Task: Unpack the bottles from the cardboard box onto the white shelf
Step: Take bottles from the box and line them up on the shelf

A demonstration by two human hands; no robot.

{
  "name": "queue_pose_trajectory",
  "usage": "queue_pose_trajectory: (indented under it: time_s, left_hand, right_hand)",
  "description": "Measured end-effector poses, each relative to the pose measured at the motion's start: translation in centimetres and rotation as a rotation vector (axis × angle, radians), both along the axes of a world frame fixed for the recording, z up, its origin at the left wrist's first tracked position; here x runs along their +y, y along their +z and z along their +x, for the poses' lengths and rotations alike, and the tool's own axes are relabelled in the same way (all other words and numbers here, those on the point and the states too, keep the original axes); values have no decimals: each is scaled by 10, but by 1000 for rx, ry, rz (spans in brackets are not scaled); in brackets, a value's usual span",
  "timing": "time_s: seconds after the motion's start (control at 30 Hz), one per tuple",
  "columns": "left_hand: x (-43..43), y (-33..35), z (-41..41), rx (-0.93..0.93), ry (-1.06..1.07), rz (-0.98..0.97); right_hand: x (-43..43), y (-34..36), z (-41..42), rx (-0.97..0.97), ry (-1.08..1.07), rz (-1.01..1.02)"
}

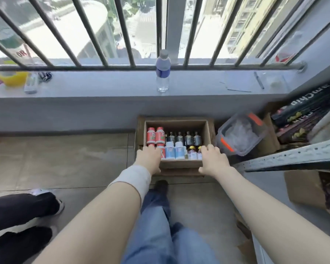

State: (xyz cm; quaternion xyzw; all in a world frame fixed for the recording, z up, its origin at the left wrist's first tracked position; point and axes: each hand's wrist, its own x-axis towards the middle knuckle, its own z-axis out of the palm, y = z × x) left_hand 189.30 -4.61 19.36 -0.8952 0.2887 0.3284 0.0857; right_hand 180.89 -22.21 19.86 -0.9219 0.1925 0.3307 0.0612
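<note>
An open cardboard box (176, 122) stands on the floor below the window sill. Inside are red bottles (156, 137) at the back left, several dark glass bottles (183, 139) at the back right, white and blue bottles (174, 151) in front, and amber bottles (192, 153) at the front right. My left hand (148, 159) reaches over the box's near left corner, fingertips on a red bottle. My right hand (213, 161) reaches over the near right corner, fingers touching the amber bottles. Neither hand plainly grips anything. The white shelf (297, 156) juts in from the right.
A water bottle (162, 73) stands on the sill with a yellow tape roll (11, 78) at its left end. A clear plastic container (240, 134) leans beside the box. Black cartons (305, 109) and another cardboard box (303, 189) crowd the right. A second person's legs (19, 212) are at left.
</note>
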Motion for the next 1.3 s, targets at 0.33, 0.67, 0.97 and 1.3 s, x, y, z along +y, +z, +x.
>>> queue_pose_trajectory:
  time_s: [0.33,0.67,0.97,1.3]
  left_hand:
    - [-50,-86,45,150,9,11]
    - [-86,-226,97,48,-224,20]
    - [-116,-280,129,81,-622,140]
    - [-136,-282,144,386,-386,160]
  right_hand:
    - [-32,-85,48,91,-122,149]
    - [-43,-244,85,62,-462,353]
    - [-29,-303,84,75,-681,382]
    - [-46,-308,82,51,-875,606]
